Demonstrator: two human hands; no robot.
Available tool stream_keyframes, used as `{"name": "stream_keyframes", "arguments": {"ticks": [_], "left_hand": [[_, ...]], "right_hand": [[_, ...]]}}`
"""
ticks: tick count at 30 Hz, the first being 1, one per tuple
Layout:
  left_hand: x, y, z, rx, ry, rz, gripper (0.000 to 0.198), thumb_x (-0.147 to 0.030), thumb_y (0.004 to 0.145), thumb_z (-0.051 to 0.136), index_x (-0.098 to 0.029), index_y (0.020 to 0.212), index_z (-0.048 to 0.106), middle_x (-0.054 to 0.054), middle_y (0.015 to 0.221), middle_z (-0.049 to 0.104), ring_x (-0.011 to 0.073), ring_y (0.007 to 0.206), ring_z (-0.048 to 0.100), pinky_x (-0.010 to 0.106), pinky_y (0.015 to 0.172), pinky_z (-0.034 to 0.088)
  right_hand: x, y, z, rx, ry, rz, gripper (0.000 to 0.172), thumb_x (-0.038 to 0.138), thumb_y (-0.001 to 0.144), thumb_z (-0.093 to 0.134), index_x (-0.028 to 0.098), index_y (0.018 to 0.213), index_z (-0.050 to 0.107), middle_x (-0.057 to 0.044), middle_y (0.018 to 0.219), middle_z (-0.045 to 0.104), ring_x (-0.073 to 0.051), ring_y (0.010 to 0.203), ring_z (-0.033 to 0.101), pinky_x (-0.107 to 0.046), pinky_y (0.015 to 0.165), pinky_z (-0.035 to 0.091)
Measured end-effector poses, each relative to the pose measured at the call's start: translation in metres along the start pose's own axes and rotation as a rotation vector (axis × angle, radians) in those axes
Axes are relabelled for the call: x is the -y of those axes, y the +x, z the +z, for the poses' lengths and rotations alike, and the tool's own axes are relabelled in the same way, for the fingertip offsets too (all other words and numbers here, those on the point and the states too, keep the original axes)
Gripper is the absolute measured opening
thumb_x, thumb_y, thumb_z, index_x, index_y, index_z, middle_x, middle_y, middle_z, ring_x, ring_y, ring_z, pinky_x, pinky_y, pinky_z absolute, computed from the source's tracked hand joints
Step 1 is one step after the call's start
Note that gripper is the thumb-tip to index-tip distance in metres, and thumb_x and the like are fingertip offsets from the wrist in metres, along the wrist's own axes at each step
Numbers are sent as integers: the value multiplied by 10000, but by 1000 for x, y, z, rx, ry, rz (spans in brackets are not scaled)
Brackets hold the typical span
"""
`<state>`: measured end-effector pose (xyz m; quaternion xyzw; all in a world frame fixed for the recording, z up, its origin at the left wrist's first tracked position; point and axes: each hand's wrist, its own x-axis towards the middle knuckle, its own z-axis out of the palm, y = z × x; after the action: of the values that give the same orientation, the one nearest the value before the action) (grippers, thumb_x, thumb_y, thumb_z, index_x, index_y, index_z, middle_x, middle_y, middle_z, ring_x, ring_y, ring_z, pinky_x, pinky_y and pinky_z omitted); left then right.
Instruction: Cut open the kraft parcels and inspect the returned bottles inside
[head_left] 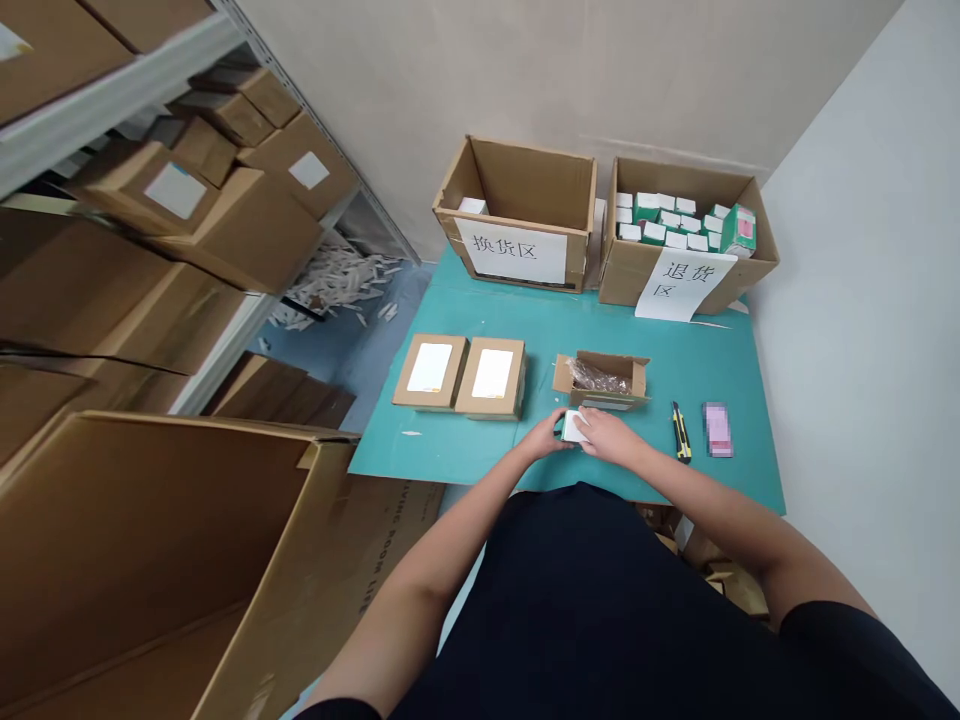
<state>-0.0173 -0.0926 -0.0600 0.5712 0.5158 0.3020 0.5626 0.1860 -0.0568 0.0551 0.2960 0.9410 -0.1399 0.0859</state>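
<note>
Near the front edge of the green table, a small white box [574, 427] is held between both hands. My left hand [548, 436] grips its left side, with the fingers curved around it. My right hand [606, 436] is closed on its right side, fingers over the top. Just beyond the hands stands an open brown carton [611, 398] with its end flaps folded out and crumpled clear wrap [598, 378] inside. Two closed brown boxes with white labels, one on the left [428, 372] and one beside it [492, 375], sit left of my hands.
A yellow-black cutter [681, 432] and a pink phone-like item [718, 430] lie at right. Behind stand two labelled cartons, the left one [517, 200] holding a white box, the right one [622, 270] several green-white boxes. Shelves [202, 360] and a large open carton [322, 560] are at left.
</note>
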Motion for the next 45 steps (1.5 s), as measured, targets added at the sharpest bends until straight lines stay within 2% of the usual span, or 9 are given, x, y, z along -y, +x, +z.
{"name": "stream_keyframes", "arguments": {"ticks": [7,17,20,24,26,29,33,37,45], "left_hand": [[10,2,-8,41,-64,-20,966,-228,564,892,-199,1409,423,176,1442,559,337,1351,522,434,971,547],[-6,-2,-8,40,12,-19,934,-230,587,886,-200,1406,439,155,1420,593,320,1335,550,423,1001,527],[-8,-1,-10,27,45,-6,923,-271,598,889,-185,1405,450,142,1370,635,313,1297,581,435,1046,495],[-9,-1,-10,45,49,-41,982,-297,576,900,-190,1436,439,154,1394,615,341,1330,554,448,1035,496],[-11,-3,-8,42,41,-68,1030,-307,565,905,-204,1464,413,155,1399,610,351,1327,554,469,1034,492],[-19,-8,-6,29,23,-47,1103,-341,564,907,-200,1510,358,163,1448,568,350,1334,543,479,1058,472],[-39,-14,-2,-58,54,-30,993,-434,692,840,-208,1528,356,153,1524,492,323,1341,536,439,1087,455],[-57,-12,0,-147,199,-127,822,-386,761,793,-196,1476,434,167,1479,534,311,1219,620,440,1052,482],[-73,-7,-3,-142,407,-154,751,-364,715,818,-182,1381,520,159,1373,616,343,1271,582,432,1053,461]], "right_hand": [[5,12,-4,48,-94,-17,572,245,903,635,64,1429,500,-284,1485,498,-352,1332,547,-481,1072,463],[27,17,5,2,-59,64,713,116,800,682,40,1466,441,-327,1499,455,-432,1323,527,-567,1046,457],[28,19,1,2,-31,38,750,119,812,647,94,1514,387,-294,1529,438,-413,1323,536,-558,1060,450],[8,19,-13,1,116,-7,689,137,867,523,172,1538,367,-192,1494,528,-313,1234,619,-432,997,511],[-7,19,-19,-62,247,43,674,130,885,459,212,1546,353,-137,1436,590,-272,1190,638,-400,969,525],[-23,17,-17,-286,408,180,604,143,913,411,232,1510,392,-109,1339,630,-246,1128,642,-385,919,537],[-28,15,-3,-523,313,349,298,177,931,459,179,1186,615,-138,1110,636,-284,1029,609,-402,861,517],[-22,15,5,-389,163,379,265,133,969,410,187,1020,665,-125,952,636,-279,932,590,-377,815,489],[-3,3,7,-162,127,117,368,194,1006,458,211,1332,629,-130,1104,653,-261,1000,573,-373,862,475]]}}
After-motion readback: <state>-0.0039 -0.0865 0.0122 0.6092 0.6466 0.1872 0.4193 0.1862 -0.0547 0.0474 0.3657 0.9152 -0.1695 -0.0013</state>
